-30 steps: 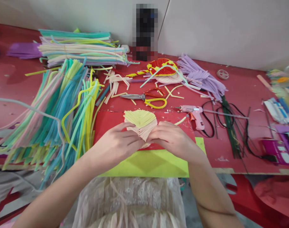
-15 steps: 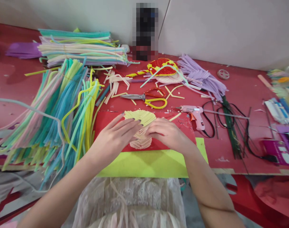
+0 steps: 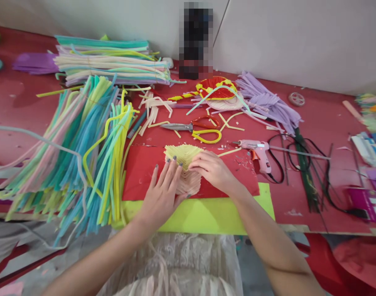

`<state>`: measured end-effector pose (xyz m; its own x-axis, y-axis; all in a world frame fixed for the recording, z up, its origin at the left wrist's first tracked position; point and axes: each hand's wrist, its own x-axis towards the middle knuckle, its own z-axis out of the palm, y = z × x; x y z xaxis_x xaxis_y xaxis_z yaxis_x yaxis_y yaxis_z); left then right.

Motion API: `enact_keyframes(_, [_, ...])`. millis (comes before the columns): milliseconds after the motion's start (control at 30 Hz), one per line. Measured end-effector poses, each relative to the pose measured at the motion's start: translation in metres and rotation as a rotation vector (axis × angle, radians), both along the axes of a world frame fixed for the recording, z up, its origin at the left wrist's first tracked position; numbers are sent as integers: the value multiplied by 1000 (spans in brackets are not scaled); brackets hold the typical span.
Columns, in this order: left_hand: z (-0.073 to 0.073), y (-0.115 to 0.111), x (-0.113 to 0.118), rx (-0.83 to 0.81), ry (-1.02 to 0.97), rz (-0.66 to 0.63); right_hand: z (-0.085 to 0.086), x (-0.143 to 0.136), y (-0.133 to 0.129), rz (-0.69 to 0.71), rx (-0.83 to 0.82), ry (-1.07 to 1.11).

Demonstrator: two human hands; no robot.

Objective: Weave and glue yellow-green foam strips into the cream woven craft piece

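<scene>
A flat piece made of pipe cleaners [image 3: 183, 152], pale yellow above and pinkish below, lies on a red sheet [image 3: 141, 172]. My left hand [image 3: 161, 197] rests over its left side, palm down with the fingers apart. At its right edge, my right hand [image 3: 214, 168] is closed, thumb and fingers pinched together on the piece; the very tips are partly hidden. Beneath the red sheet is a yellow-green sheet [image 3: 206, 216]. Scissors [image 3: 178, 126] with one red and one yellow handle loop lie just beyond the piece.
Loose pipe cleaners [image 3: 95, 111] are heaped at left, with a bundled stack [image 3: 114, 63] behind. A pink glue gun [image 3: 260, 152] with a black cord lies at right. Purple pipe cleaners [image 3: 268, 98] and a red-and-yellow pipe-cleaner item [image 3: 217, 88] are at the back.
My left hand has drawn back toward me and spread its fingers, uncovering more of the yellow part. My right hand stays pinched at the right edge. The whole view shifted slightly.
</scene>
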<state>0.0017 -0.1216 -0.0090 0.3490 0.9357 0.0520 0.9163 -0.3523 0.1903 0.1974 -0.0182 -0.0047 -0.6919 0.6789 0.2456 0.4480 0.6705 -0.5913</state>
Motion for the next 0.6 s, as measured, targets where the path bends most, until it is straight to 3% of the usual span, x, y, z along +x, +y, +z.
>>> enact_keyframes(600, [-7,-7,3,6,33,21,-7,2,6,36,10,-23])
